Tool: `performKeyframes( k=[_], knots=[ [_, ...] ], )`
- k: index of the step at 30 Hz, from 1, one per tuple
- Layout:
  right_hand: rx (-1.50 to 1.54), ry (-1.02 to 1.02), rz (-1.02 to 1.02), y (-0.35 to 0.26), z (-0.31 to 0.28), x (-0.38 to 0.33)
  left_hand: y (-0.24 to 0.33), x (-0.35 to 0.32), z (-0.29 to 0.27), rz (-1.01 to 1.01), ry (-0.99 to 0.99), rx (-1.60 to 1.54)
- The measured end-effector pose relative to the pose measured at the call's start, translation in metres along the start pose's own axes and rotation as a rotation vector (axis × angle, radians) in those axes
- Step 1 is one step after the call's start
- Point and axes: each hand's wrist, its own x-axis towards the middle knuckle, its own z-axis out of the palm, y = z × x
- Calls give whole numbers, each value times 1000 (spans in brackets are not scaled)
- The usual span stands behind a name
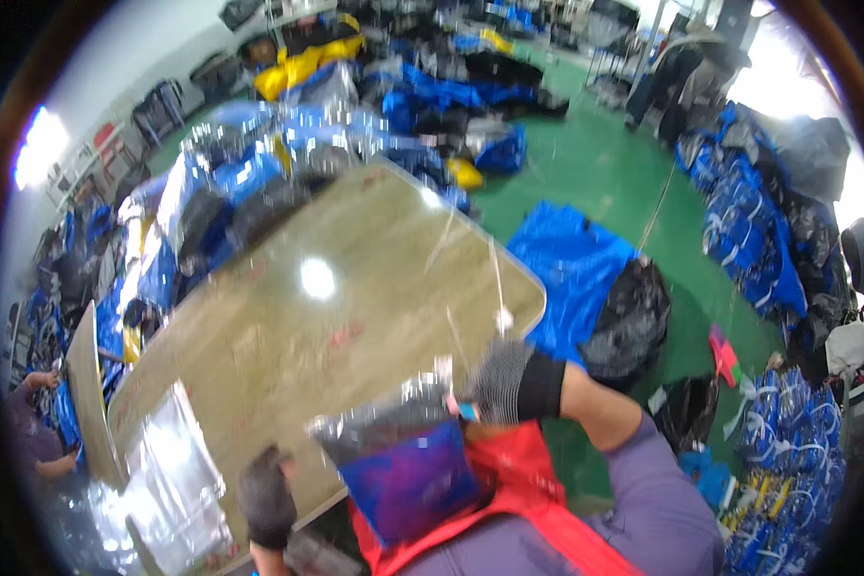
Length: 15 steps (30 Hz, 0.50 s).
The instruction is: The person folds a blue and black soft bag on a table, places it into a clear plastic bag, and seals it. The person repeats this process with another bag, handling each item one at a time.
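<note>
A clear plastic bag (411, 480) with a folded blue and purple item inside is against the front of my red apron (518, 461). My right hand (506, 384), in a grey striped glove with a dark cuff, is closed at the bag's upper right corner. A small light-blue piece (468, 412) shows at its fingertips; its kind is unclear. Left of the bag, over the table's near edge, is my left hand (267, 496) in a dark glove. It is apart from the bag, and its fingers are smeared by motion.
Clear plastic bags (173, 461) lie on the near left of the brown table (259, 326). Blue and black sacks (576, 278) stand on the green floor beyond its right corner. Tied blue bundles (787, 432) pile up at right. Another person's hand (43, 381) is at far left.
</note>
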Motion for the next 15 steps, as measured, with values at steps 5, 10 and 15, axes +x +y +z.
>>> performKeyframes(
  k=[5,10,15],
  knots=[
    [-304,379,-402,-5,65,43,46,56,66,-160,63,-184],
    [-483,559,-73,147,87,46,64,1,114,-557,226,-1085],
    [-536,683,265,268,-50,-14,-3,-5,103,-662,-184,-1155]
  ],
)
